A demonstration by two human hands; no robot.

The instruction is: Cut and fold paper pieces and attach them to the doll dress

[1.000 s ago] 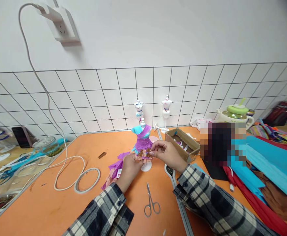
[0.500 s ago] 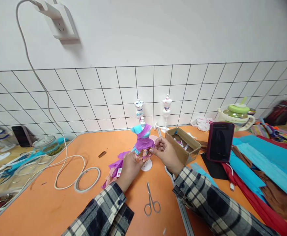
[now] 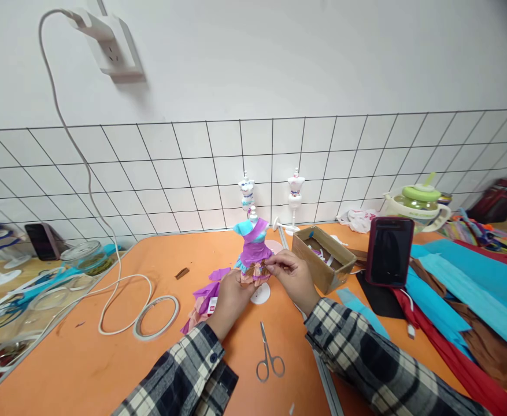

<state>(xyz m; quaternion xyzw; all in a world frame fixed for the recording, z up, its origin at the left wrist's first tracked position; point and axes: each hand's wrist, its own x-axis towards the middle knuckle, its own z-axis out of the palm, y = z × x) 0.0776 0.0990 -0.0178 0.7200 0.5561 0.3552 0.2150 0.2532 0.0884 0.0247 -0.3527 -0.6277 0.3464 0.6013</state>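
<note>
A small doll dress form (image 3: 254,247) stands on its round white base, wearing a purple and blue top and a skirt of blue, brown and peach ruffles (image 3: 257,271). My left hand (image 3: 232,294) is closed at the skirt's lower left edge, with its fingertips partly hidden. From the right, my right hand (image 3: 294,276) pinches at the skirt's brown ruffle. Purple and peach crepe paper (image 3: 203,300) lies beside my left wrist. Silver scissors (image 3: 268,353) rest on the table, nearer to me than the dress form.
Two more dress forms (image 3: 295,193) stand by the tiled wall. An open cardboard box (image 3: 322,260) sits to the right, then a propped phone (image 3: 389,251) and coloured paper sheets (image 3: 474,294). On the left are a tape roll (image 3: 156,318) and a white cable (image 3: 106,300).
My right hand's fingers have come down and closed in on the skirt's ruffle. My left hand stays at the skirt. The whole view has shifted slightly.
</note>
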